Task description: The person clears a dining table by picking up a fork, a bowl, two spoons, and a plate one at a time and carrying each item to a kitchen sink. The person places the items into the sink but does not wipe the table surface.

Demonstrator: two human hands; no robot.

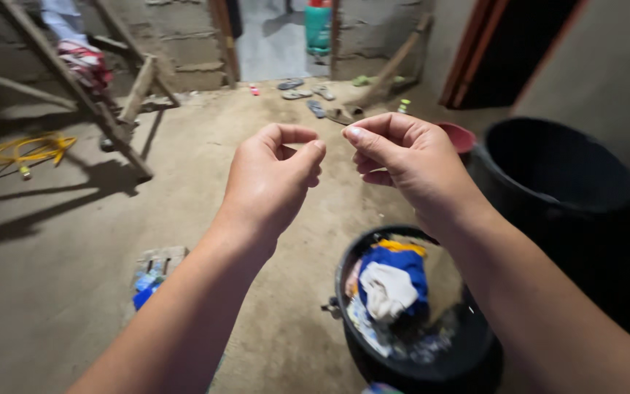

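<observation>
Head view: the left hand (271, 179) and right hand (402, 157) pinch thumb to forefinger mid-frame; whether they grasp anything, I cannot tell. Lower right, soaked clothes (391, 281) in a black basin (475, 350) look soft, heavy; bunch them to lift.

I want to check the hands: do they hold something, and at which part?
It cannot be told. The left hand and the right hand are raised with thumb and fingertips pinched, but nothing shows between them; anything there is too thin to see.

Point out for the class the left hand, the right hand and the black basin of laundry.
left hand (271, 179), head view, on the back of the hand.
right hand (410, 157), head view, on the back of the hand.
black basin (468, 357), head view, on its right rim.
</observation>
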